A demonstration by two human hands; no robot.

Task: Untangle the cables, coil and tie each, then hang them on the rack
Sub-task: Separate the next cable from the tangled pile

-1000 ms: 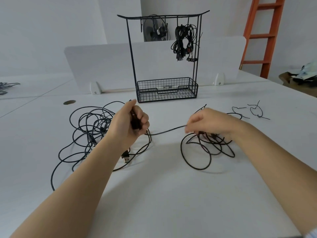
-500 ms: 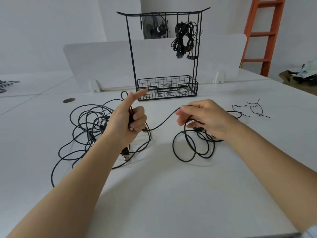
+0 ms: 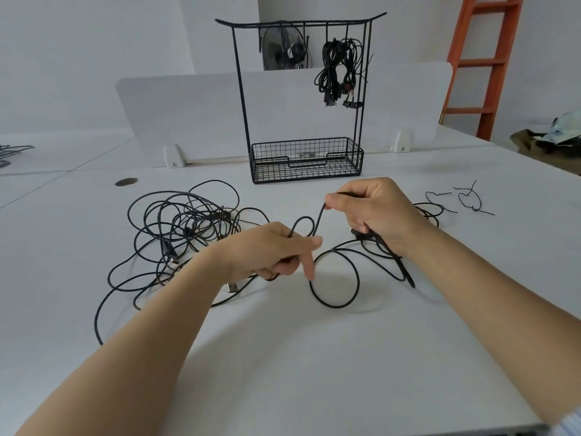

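Cable (image 3: 333,306) partly unseen inside left hand (image 3: 276,253) and right hand (image 3: 374,212); orange ladder (image 3: 478,62) cropped at top.

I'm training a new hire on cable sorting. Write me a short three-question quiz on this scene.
1. True or false: coiled cables already hang on the rack.
2. The left hand and right hand each grip a cable. Which is nearer the ties? A. left B. right
3. Fill in: the tangle lies on the person's ___ side.
Key: 1 true; 2 B; 3 left.
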